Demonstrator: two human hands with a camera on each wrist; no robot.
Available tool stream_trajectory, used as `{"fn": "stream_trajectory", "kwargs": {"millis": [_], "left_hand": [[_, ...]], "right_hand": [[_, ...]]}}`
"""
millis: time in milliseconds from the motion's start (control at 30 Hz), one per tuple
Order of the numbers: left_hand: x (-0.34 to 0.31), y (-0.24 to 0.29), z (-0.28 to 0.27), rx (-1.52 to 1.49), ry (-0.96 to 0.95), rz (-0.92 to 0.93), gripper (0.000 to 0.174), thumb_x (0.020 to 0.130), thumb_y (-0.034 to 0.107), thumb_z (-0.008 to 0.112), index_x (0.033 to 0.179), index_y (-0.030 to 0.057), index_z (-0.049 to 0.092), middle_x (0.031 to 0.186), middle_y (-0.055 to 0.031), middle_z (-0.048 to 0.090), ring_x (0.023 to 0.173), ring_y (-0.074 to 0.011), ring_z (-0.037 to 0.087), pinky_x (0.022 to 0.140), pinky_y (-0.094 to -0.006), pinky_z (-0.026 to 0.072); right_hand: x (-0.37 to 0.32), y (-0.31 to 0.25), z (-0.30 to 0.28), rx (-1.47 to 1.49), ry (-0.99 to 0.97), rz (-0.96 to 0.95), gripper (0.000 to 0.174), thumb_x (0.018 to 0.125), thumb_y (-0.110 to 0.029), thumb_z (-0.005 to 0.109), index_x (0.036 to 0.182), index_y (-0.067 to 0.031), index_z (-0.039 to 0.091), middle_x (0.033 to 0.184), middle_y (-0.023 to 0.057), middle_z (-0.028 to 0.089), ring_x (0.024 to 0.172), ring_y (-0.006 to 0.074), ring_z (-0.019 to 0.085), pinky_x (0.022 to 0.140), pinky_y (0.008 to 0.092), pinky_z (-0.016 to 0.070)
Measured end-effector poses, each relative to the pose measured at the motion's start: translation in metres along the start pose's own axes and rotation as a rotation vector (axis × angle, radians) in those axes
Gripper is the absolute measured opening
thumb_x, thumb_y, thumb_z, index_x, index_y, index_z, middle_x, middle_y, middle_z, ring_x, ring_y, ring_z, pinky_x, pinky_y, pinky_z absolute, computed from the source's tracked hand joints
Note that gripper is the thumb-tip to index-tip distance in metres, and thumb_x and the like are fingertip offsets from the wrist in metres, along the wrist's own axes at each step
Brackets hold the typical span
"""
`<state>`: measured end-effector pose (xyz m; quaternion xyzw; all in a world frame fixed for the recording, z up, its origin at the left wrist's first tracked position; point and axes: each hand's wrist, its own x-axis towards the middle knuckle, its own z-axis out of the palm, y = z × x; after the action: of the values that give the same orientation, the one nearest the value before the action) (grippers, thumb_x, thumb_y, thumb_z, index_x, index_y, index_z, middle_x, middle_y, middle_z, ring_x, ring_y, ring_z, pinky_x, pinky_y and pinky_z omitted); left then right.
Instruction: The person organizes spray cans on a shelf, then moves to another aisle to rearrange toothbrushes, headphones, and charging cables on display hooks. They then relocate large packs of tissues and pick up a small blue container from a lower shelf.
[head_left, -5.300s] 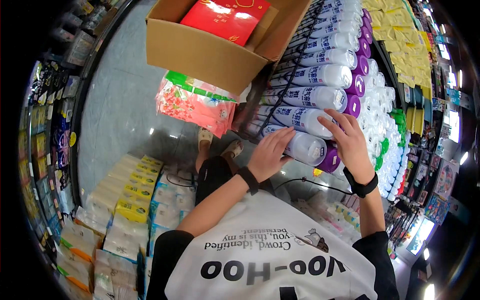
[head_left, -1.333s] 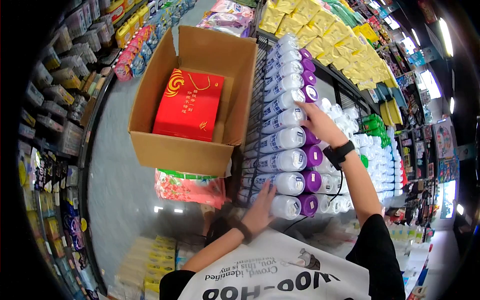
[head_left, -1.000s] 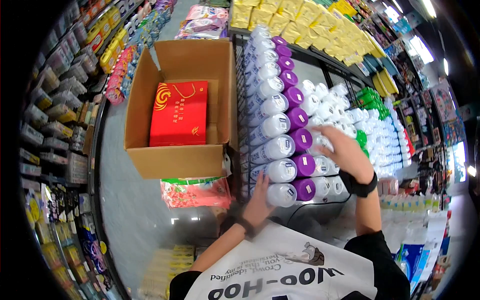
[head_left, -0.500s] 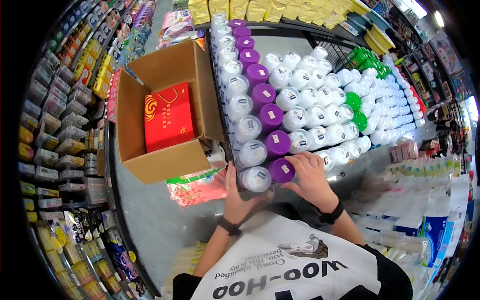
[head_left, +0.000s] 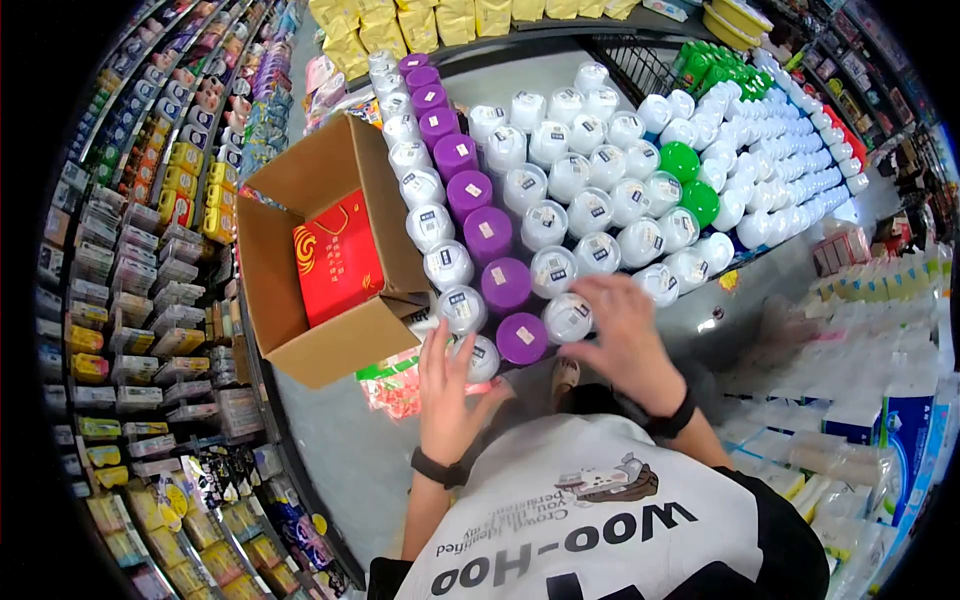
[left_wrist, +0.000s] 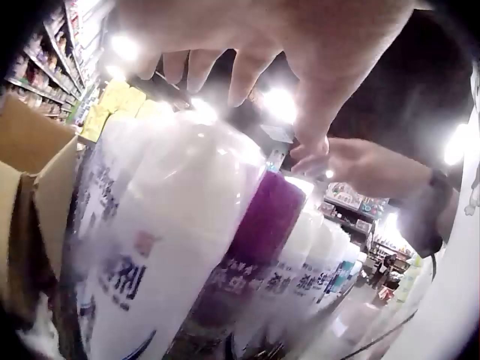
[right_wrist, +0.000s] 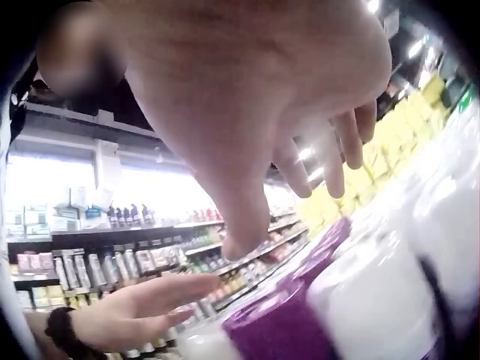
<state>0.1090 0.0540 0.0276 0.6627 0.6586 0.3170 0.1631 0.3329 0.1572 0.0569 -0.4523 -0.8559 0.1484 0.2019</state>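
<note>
So the left hand [head_left: 450, 405] was at the near end of the far-left row, fingers straight and a bit apart, right beside the near-left white-capped bottle [head_left: 478, 358] (couldn't tell if it was actually touching). The right hand [head_left: 625, 335] had its thumb and fingers spread around the near side of another white-capped bottle [head_left: 567, 317], contact unclear there too. Between those two stood a purple-capped bottle [head_left: 522, 338], nearest in its row. Over to the left was an open cardboard box [head_left: 325, 352] with a red gift bag [head_left: 340, 262] inside.
</note>
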Motion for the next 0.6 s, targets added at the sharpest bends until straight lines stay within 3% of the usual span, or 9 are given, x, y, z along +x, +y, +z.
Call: {"fn": "stream_trajectory", "kwargs": {"millis": [100,133,300,333,467,600], "left_hand": [[0.012,0.019,0.004,0.055,-0.085,0.035,0.072,0.069,0.021,0.079,0.133,0.0097,0.046,0.143,-0.0151,0.037,0.132,-0.0379,0.032,0.108,-0.0518,0.0268],[0.017,0.024,0.008,0.084,-0.108,0.059,0.073,0.068,0.022,0.079,0.132,0.0098,0.047,0.142,-0.0144,0.039,0.132,-0.0368,0.033,0.108,-0.0518,0.0263],[0.038,0.039,0.03,0.175,-0.134,0.086,0.069,0.067,0.022,0.078,0.129,0.0092,0.05,0.134,-0.0099,0.046,0.129,-0.0317,0.037,0.11,-0.05,0.0247],[0.039,0.036,0.036,0.177,-0.077,0.105,0.066,0.063,0.02,0.08,0.122,0.0084,0.054,0.127,-0.0086,0.051,0.12,-0.0306,0.046,0.107,-0.0498,0.0294],[0.045,0.033,0.036,0.116,-0.08,0.087,0.052,0.065,0.015,0.078,0.113,0.0078,0.059,0.116,-0.0086,0.057,0.108,-0.0297,0.054,0.103,-0.0474,0.0332],[0.045,0.035,0.037,0.14,-0.093,0.075,0.054,0.065,0.015,0.078,0.115,0.0086,0.058,0.119,-0.008,0.056,0.111,-0.0288,0.052,0.104,-0.0473,0.0325]], "right_hand": [[-0.007,0.033,-0.017,-0.16,0.059,0.053,0.07,0.061,-0.023,0.081,0.123,-0.0094,0.051,0.117,0.0079,0.053,0.117,0.0301,0.044,0.095,0.0431,0.0329],[-0.01,0.042,-0.017,-0.195,0.051,0.009,0.069,0.062,-0.027,0.08,0.123,-0.0108,0.051,0.118,0.0058,0.054,0.118,0.0285,0.044,0.095,0.0432,0.0312],[-0.008,0.036,0.008,-0.096,-0.08,-0.165,0.067,0.065,-0.033,0.079,0.122,-0.0126,0.052,0.119,0.003,0.054,0.121,0.0238,0.044,0.098,0.0425,0.027],[-0.005,0.036,0.016,-0.09,-0.073,-0.151,0.065,0.064,-0.033,0.079,0.119,-0.0123,0.052,0.117,0.0028,0.055,0.12,0.0231,0.045,0.098,0.0421,0.0277],[0.001,0.044,0.02,-0.046,-0.026,-0.16,0.062,0.058,-0.029,0.082,0.111,-0.0119,0.055,0.105,0.0047,0.059,0.113,0.0227,0.049,0.096,0.0436,0.0318],[0.002,0.046,0.02,-0.032,-0.042,-0.173,0.062,0.058,-0.028,0.082,0.111,-0.0114,0.055,0.103,0.0053,0.059,0.11,0.023,0.05,0.096,0.0428,0.0316]]}}
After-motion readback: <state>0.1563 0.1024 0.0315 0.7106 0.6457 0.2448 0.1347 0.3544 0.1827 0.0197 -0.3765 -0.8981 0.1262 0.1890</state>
